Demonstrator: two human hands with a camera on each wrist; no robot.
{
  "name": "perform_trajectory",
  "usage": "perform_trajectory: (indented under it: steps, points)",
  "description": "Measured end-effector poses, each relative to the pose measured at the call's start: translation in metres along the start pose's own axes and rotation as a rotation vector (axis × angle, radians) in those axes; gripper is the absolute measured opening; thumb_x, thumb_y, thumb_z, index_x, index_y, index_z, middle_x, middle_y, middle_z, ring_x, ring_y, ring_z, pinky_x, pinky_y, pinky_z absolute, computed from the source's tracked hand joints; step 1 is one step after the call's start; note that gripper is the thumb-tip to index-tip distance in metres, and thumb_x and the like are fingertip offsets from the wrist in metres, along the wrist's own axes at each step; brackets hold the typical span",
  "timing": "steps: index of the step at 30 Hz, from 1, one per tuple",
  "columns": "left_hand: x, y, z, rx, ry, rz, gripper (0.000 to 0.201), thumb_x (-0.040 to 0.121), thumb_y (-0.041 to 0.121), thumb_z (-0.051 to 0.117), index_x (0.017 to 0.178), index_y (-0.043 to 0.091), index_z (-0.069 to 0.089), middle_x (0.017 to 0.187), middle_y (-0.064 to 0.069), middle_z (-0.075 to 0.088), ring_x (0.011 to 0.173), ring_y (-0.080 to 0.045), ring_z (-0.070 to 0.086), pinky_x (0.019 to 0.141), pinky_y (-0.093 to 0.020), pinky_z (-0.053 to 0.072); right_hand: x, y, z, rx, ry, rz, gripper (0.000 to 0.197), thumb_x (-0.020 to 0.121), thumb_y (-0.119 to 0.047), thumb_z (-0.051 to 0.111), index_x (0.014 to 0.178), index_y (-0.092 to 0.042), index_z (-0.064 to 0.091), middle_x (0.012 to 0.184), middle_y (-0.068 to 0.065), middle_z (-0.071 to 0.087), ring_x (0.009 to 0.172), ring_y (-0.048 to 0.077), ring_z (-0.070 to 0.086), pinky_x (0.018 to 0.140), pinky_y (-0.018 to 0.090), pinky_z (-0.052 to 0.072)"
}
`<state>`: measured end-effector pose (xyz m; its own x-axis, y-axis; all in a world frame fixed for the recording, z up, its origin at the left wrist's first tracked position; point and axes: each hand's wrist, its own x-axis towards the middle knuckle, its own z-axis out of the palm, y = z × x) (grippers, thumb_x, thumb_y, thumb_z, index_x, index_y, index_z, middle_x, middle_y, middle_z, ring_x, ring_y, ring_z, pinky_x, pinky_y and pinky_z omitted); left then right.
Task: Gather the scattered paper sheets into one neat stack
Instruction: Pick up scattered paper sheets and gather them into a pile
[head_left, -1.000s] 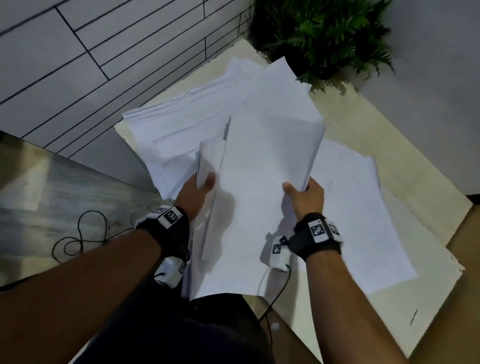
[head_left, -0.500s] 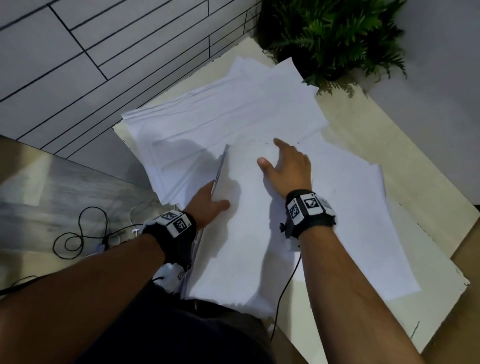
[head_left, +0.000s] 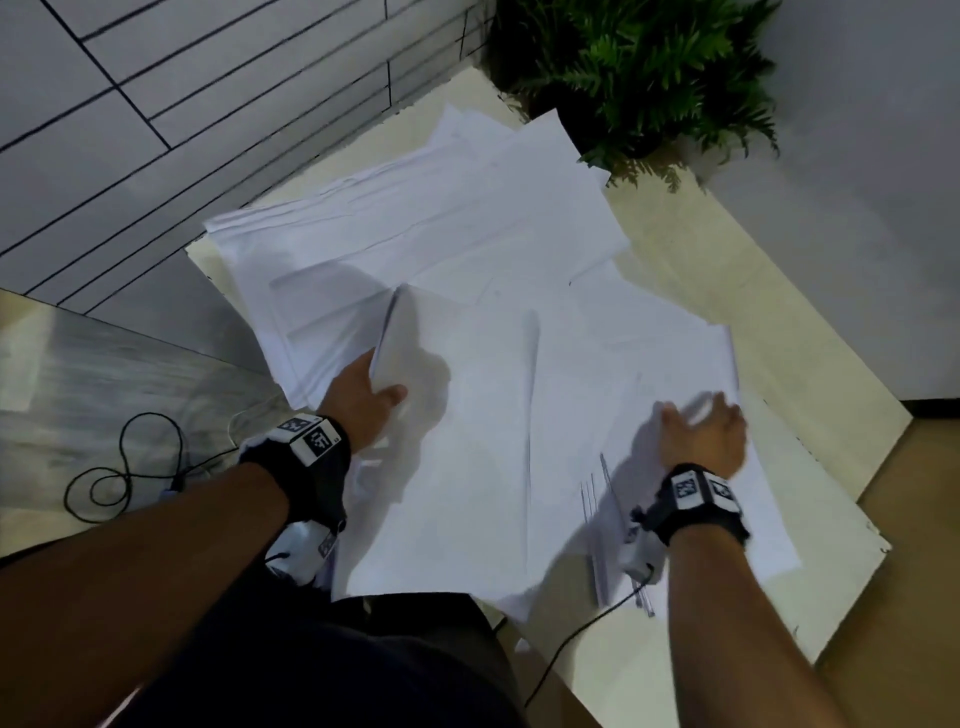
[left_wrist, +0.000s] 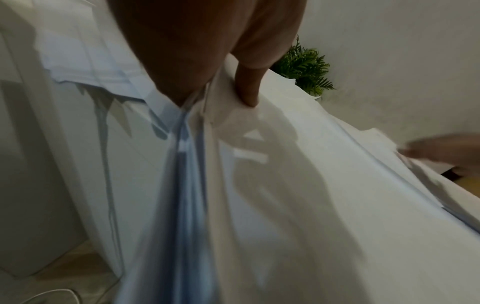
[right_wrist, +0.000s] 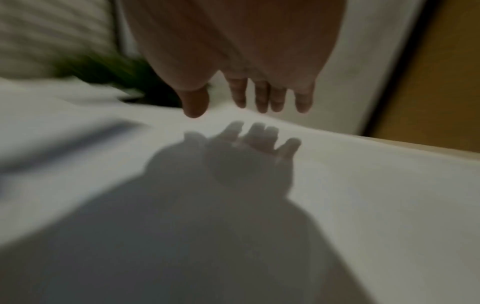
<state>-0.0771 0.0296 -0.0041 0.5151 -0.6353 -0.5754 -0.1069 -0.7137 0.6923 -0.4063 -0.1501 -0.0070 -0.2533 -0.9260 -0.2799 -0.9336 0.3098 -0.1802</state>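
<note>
The left hand (head_left: 366, 402) pinches the gathered bundle (head_left: 457, 441) at its left edge on the counter (head_left: 753, 291); the right hand (head_left: 701, 434) hovers released over loose sheets (head_left: 675, 364); a careless sweep could crumple them or slide some off.

The paper sheets (head_left: 467, 441) I handle look thin, matt and smooth; the table (head_left: 753, 291) beneath looks pale, slightly glossy.

Tiled room, potted fern (head_left: 649, 78)
</note>
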Motion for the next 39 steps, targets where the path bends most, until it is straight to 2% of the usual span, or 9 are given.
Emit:
perform_trajectory:
  steps: [2,7,10,13,19,26,33,37,39]
  points:
    - [0.003,-0.003,0.0,0.039,0.009,-0.002,0.046,0.085,0.018,0.063,0.13,0.015,0.05,0.123,-0.011,0.062,0.111,-0.028,0.057,0.092,-0.029,0.039,0.002,0.035,-0.007,-0.042,-0.077,0.13,0.09,0.079,-0.052,0.061,0.148,-0.007,0.024,0.153,0.018,0.026,0.14,0.036,0.027,0.109,0.053,0.031]
    - [0.001,-0.004,0.003,0.048,0.019,-0.014,0.047,0.086,0.016,0.061,0.131,0.015,0.048,0.124,-0.013,0.061,0.114,-0.031,0.057,0.098,-0.036,0.042,0.007,0.073,-0.02,-0.067,-0.228,0.109,0.09,0.074,-0.048,0.069,0.147,-0.019,0.025,0.146,0.013,0.03,0.134,0.037,0.034,0.104,0.055,0.037]
    - [0.0,-0.004,0.006,0.062,0.032,-0.004,0.049,0.086,0.018,0.061,0.133,0.016,0.047,0.125,-0.013,0.061,0.115,-0.032,0.056,0.101,-0.038,0.042,0.001,0.061,-0.016,-0.16,-0.261,-0.015,0.068,0.079,-0.052,0.058,0.133,-0.012,0.048,0.137,0.012,0.044,0.125,0.033,0.04,0.102,0.041,0.038]
    - [-0.003,-0.002,0.01,0.07,0.056,0.001,0.048,0.086,0.018,0.062,0.132,0.013,0.048,0.124,-0.016,0.061,0.114,-0.034,0.057,0.1,-0.039,0.043,-0.006,0.042,-0.003,-0.048,-0.256,-0.078,0.057,0.069,-0.059,0.066,0.113,-0.023,0.058,0.132,0.005,0.047,0.12,0.021,0.046,0.091,0.023,0.039]
    - [-0.006,0.0,0.007,0.073,0.054,-0.005,0.042,0.085,0.017,0.064,0.125,0.011,0.053,0.119,-0.018,0.063,0.108,-0.034,0.059,0.089,-0.035,0.043,-0.019,0.037,0.001,-0.061,-0.082,0.104,0.093,0.069,-0.055,0.072,0.142,-0.016,0.03,0.145,0.011,0.031,0.133,0.031,0.031,0.096,0.052,0.037]
    - [-0.011,-0.003,0.008,0.04,0.035,-0.004,0.045,0.085,0.018,0.064,0.128,0.012,0.051,0.119,-0.016,0.063,0.108,-0.034,0.059,0.09,-0.035,0.044,-0.009,0.055,-0.008,-0.013,-0.129,0.156,0.069,0.071,-0.047,0.074,0.127,-0.016,0.046,0.134,0.013,0.039,0.126,0.034,0.036,0.096,0.047,0.039]
    - [-0.017,-0.003,0.013,0.026,0.055,-0.011,0.045,0.086,0.018,0.063,0.128,0.015,0.051,0.119,-0.014,0.063,0.108,-0.033,0.058,0.091,-0.035,0.043,-0.018,0.055,-0.003,0.105,-0.142,0.09,0.041,0.081,-0.03,0.07,0.115,-0.011,0.056,0.111,0.012,0.062,0.107,0.035,0.06,0.09,0.042,0.05]
    - [-0.019,-0.003,0.014,0.024,0.057,-0.002,0.043,0.085,0.018,0.063,0.127,0.016,0.052,0.118,-0.013,0.064,0.108,-0.034,0.059,0.096,-0.04,0.046,-0.027,0.045,-0.008,0.148,-0.243,0.113,0.067,0.082,-0.034,0.071,0.136,-0.007,0.042,0.135,0.016,0.048,0.122,0.036,0.05,0.094,0.038,0.045]
    - [-0.02,-0.002,0.015,0.018,0.064,0.011,0.042,0.085,0.017,0.063,0.126,0.015,0.053,0.118,-0.013,0.064,0.108,-0.034,0.059,0.095,-0.039,0.045,-0.033,0.038,-0.015,0.12,-0.298,0.056,0.055,0.084,-0.033,0.069,0.126,-0.004,0.047,0.121,0.017,0.056,0.117,0.036,0.053,0.082,0.036,0.048]
